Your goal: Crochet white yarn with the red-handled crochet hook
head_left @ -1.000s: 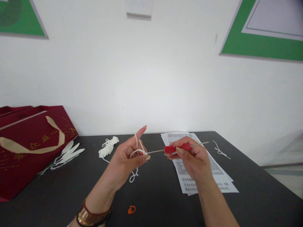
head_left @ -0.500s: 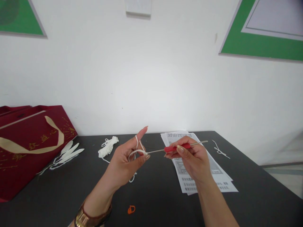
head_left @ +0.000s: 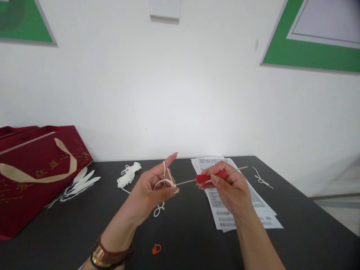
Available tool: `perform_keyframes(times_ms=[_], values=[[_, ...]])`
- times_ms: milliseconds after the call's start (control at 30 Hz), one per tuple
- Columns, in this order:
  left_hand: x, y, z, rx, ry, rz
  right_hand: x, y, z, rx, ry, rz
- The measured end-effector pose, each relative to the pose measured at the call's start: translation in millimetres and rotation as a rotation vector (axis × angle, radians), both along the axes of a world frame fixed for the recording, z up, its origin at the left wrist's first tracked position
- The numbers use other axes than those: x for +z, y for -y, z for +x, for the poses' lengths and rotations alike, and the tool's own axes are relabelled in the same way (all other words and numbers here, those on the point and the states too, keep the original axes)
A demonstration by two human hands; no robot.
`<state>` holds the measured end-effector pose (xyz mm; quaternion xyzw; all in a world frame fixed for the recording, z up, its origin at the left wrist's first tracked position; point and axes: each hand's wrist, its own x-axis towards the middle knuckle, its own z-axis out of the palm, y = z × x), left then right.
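Observation:
White yarn (head_left: 164,181) runs over the raised index finger of my left hand (head_left: 150,193) and is pinched between its thumb and the other fingers. A loose end with small loops (head_left: 159,210) dangles below that hand. In my right hand (head_left: 229,187) is a crochet hook (head_left: 211,177) with a red grip, held like a pen. Its metal shaft points left and meets the yarn at my left fingertips; the hook's tip is hidden in the stitches there. Behind my left hand lies a skein of white yarn (head_left: 129,175) with a strand leading off it.
Printed sheets (head_left: 244,221) lie under my right hand. An orange stitch marker (head_left: 156,249) rests near the front. To the left are white crocheted petals (head_left: 83,182) beside a dark red gift bag (head_left: 42,165). A short piece of yarn (head_left: 262,179) lies at right on the black table (head_left: 303,232).
Both hands have shifted very slightly right and down. The hook's red grip has turned a little in my right fingers, and more of the dangling yarn end shows.

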<state>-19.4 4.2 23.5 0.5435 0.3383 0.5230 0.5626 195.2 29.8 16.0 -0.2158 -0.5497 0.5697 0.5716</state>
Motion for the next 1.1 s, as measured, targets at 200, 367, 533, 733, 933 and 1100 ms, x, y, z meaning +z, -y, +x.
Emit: perform_keyframes(times_ms=[200,367,533,733,933,1100], values=[[-6.6,-0.7,0.8,-0.063,0.086,-0.06,-0.3,0.3,1.0,-0.028,0.006,0.015],[-5.0,-0.6,1.9,-0.053,0.102,-0.07,-2.7,0.0,2.0,-0.03,0.017,0.034],[-2.6,-1.4,3.0,-0.052,0.123,-0.098,-2.8,1.3,2.9,-0.041,0.027,0.04],[-2.8,-1.4,1.9,-0.042,0.087,-0.085,-1.0,0.6,1.0,-0.029,0.027,0.032],[-0.4,0.3,0.9,-0.003,-0.026,-0.027,-2.3,-1.4,0.6,-0.041,0.036,0.024],[-2.4,0.6,1.3,-0.002,-0.046,0.013,-1.3,-0.4,-0.1,-0.017,0.014,0.008]])
